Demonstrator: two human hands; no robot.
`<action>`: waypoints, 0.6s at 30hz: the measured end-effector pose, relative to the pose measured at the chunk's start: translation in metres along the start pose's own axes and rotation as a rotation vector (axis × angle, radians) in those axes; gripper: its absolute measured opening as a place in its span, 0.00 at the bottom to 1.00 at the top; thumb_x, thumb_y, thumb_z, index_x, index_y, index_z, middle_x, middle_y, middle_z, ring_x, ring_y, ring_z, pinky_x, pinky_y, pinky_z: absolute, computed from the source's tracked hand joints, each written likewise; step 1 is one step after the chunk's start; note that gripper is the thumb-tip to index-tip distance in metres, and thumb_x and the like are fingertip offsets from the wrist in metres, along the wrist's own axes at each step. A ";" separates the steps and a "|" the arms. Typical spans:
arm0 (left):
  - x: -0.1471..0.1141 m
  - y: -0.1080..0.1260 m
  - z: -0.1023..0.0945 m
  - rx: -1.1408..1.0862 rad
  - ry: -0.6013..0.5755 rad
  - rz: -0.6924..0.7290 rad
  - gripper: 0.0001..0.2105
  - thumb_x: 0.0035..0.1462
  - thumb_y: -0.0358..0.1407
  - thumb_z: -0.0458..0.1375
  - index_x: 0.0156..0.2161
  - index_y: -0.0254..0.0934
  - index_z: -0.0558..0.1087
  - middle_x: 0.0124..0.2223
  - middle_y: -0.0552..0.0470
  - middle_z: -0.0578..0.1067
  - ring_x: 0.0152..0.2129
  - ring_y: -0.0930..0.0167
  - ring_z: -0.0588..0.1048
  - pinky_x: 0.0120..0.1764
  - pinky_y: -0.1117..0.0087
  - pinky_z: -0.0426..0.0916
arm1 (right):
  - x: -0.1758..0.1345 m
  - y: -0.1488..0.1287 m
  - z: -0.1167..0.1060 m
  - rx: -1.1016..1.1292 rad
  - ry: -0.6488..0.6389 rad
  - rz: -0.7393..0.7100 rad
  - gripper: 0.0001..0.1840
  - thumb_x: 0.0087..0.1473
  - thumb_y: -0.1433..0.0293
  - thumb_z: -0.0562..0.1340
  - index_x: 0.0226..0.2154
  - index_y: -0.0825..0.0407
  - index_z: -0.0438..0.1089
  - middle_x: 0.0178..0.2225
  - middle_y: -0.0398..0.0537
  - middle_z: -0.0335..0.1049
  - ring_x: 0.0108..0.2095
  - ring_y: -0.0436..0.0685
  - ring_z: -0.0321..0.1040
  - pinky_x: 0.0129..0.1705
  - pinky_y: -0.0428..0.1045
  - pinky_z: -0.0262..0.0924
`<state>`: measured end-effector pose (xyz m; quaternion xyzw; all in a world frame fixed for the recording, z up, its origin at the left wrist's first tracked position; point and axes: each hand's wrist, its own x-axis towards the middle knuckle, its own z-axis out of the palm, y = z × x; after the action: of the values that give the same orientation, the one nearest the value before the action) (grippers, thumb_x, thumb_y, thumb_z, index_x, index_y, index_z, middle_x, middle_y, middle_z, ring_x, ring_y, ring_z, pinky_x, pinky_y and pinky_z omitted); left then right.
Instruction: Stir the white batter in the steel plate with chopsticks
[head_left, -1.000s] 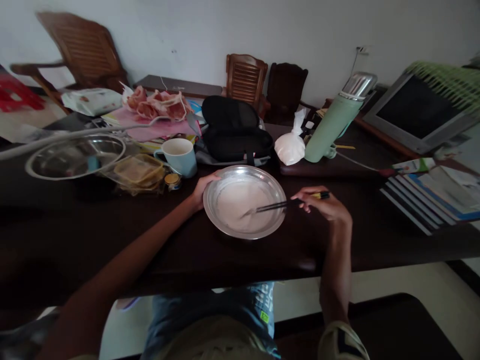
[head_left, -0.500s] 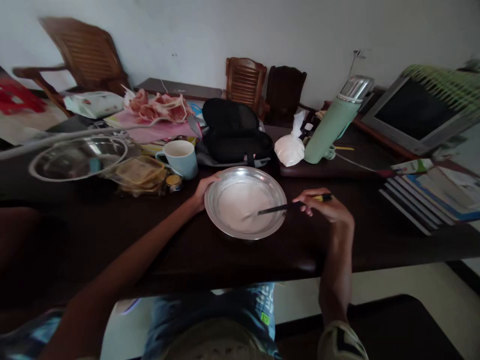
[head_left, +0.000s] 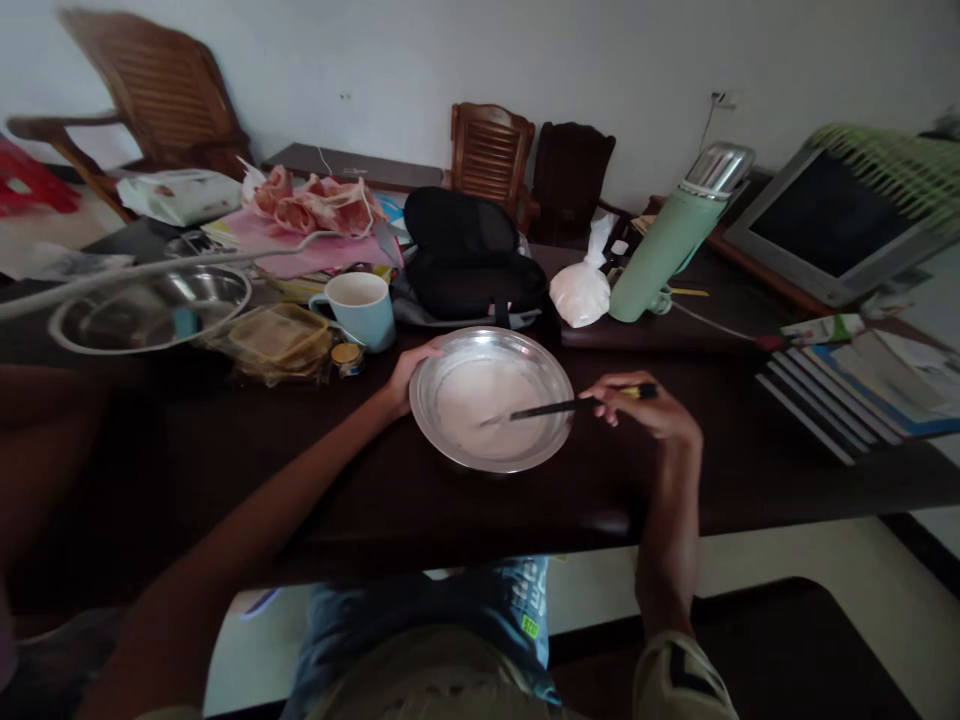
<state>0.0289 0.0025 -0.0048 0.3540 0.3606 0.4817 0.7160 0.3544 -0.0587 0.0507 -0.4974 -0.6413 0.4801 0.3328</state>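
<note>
A shiny metal basin stands on the dark table in front of me, with a pale, whitish mixture in its bottom. My left hand grips the basin's left rim, its fingers partly hidden behind the edge. Dark chopsticks with gold-banded ends are pinched in my right hand, just right of the basin. They slant down leftward over the rim, and their tips dip into the mixture.
Behind the basin are a light-blue mug, a black case, a tied bag of white powder and a green thermos. Left lies another metal basin; right, stacked books. Someone's limb shows at the left edge.
The chopstick tips have shifted slightly left and up within the mixture, and my right hand has moved a little left. My left hand keeps its hold on the rim.
</note>
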 end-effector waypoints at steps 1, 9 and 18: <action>0.000 0.000 0.000 -0.005 0.001 -0.007 0.22 0.44 0.32 0.56 0.47 0.35 0.76 0.34 0.51 0.80 0.34 0.63 0.77 0.36 0.68 0.69 | 0.000 0.000 0.000 0.002 0.069 -0.017 0.17 0.47 0.56 0.69 0.32 0.54 0.79 0.21 0.45 0.71 0.19 0.47 0.63 0.21 0.44 0.60; 0.001 0.000 0.001 0.024 0.021 0.036 0.20 0.44 0.31 0.56 0.45 0.33 0.77 0.31 0.51 0.80 0.31 0.65 0.76 0.36 0.68 0.69 | 0.002 0.002 0.001 -0.036 0.117 -0.062 0.17 0.48 0.56 0.67 0.31 0.54 0.79 0.22 0.45 0.71 0.20 0.48 0.63 0.22 0.45 0.60; 0.000 0.001 0.004 0.030 0.034 0.020 0.18 0.44 0.31 0.56 0.42 0.34 0.77 0.29 0.52 0.78 0.29 0.65 0.76 0.36 0.67 0.69 | 0.006 -0.002 0.009 -0.011 0.088 -0.085 0.17 0.48 0.57 0.68 0.33 0.54 0.79 0.21 0.44 0.70 0.21 0.47 0.62 0.22 0.44 0.58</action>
<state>0.0317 0.0024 -0.0024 0.3601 0.3763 0.4894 0.6994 0.3445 -0.0557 0.0491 -0.4924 -0.6491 0.4396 0.3781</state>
